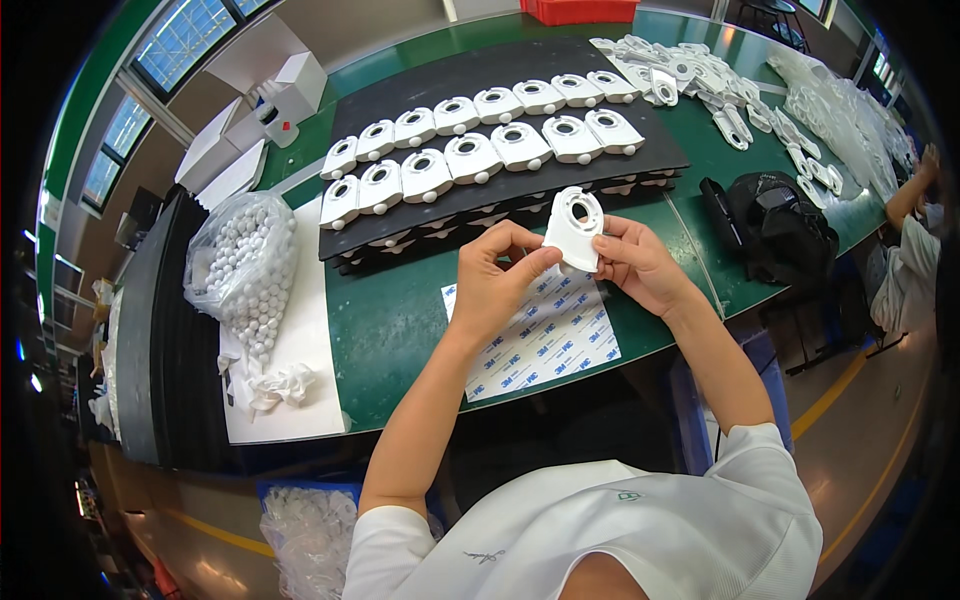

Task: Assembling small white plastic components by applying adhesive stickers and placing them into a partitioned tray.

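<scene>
Between my two hands, above the green tabletop, I hold a white plastic housing [572, 236] with a round hole near its top, tilted upright. My left hand [498, 275] pinches its left edge between thumb and fingers. On the opposite edge, my right hand [645, 265] grips it with closed fingers. A white sheet with blue print [545, 345] lies below them at the table's front edge. Beyond, two rows of similar white housings [468, 152] stand on a stack of black foam boards [400, 98]; small white balls show at the lower ends of many.
A clear bag of white balls [245, 250] lies at the left on a white board [300, 400], beside crumpled white pieces [280, 388]. Loose white parts [690, 70] are heaped at the far right. A black bag [770, 225] sits nearer. Another person's arm [912, 185] shows at the right edge.
</scene>
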Tool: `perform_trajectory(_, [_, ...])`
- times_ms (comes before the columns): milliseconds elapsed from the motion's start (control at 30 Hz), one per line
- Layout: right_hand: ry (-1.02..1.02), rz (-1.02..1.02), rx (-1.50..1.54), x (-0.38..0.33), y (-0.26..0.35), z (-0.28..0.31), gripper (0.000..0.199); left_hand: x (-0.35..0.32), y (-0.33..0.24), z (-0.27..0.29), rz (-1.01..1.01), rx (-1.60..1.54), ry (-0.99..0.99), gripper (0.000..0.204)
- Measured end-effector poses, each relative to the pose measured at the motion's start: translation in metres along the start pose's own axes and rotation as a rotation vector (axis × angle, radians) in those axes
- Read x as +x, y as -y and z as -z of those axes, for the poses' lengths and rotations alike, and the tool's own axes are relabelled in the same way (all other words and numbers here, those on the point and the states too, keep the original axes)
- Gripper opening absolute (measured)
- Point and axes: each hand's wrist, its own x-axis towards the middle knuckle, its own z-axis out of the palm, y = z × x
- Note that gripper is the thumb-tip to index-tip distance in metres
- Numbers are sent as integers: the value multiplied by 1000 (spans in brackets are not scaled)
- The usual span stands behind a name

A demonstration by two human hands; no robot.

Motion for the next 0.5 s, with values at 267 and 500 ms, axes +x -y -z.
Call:
perform_trajectory(267, [63,34,-23,0,-3,3,38,-1,-2,4,-18,-148,36,8])
perform_trajectory(500, [63,58,-43,-3,1,-2,38,0,3,4,83,-222,30,20])
